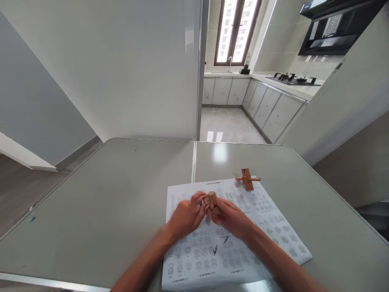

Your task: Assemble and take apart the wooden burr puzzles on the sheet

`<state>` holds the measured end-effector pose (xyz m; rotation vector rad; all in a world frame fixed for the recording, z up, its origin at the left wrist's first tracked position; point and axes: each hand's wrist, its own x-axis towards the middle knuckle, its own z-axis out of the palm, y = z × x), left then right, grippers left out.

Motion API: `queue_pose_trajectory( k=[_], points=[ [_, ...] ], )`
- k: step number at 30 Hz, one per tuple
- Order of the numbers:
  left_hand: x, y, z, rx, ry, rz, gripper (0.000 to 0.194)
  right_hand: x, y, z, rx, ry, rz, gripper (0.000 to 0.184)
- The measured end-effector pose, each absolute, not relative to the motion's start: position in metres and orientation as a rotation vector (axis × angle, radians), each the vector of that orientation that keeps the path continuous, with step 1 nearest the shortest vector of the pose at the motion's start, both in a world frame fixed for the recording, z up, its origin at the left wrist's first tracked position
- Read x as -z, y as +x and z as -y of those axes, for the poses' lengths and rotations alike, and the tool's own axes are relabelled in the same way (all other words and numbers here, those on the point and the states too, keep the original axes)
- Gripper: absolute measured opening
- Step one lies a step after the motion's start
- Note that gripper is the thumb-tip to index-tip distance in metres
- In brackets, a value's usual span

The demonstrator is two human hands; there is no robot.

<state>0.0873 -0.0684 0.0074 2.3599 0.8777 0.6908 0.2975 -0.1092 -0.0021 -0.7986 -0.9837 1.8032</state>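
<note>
Above the instruction sheet (209, 259), several small light-brown wooden puzzle pieces (212, 197) are held together between my two hands. My left hand (189, 213) pinches the left side of them with thumb and fingertips. From the right, my right hand (229, 215) grips the same pieces, its fingers closed round their lower part. Exactly how the pieces fit together is partly hidden by the fingers. Beyond my right hand, a cross-shaped wooden puzzle assembly (246, 179) rests at the sheet's upper right; it has a flat plate with a dark mark and a thin rod across it.
The sheet carries printed puzzle diagrams and handwritten ticks. It lies on a grey table (121, 194) with a seam (194, 162) running down its middle. A small green bit (31, 219) is near the left edge. Past the table are a white wall panel (146, 73) and a kitchen doorway.
</note>
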Motion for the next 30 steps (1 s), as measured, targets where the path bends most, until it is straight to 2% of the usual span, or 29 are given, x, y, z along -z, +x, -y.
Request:
queue_pose_trajectory(
  k=[6, 11, 19, 25, 30],
  points=[
    [-0.005, 0.086, 0.069, -0.724, 2.286, -0.902, 0.042, -0.004, 0.295, 0.109, -1.754, -0.799, 0.963, 0.043],
    [-0.020, 0.089, 0.064, -0.881, 2.039, -0.857, 0.034, -0.004, 0.296, 0.110, -1.824, -0.810, 1.008, 0.044],
    [-0.033, 0.089, 0.063, -0.695, 1.599, -0.682, 0.019, 0.001, 0.294, 0.112, -2.012, -0.673, 1.044, 0.044],
    [-0.027, 0.090, 0.062, -0.727, 1.350, -0.646, 0.035, 0.004, 0.294, 0.111, -1.990, -0.607, 1.004, 0.043],
    [-0.020, 0.090, 0.057, -0.790, 1.350, -0.735, 0.040, 0.005, 0.296, 0.111, -1.986, -0.615, 0.992, 0.044]
  ],
)
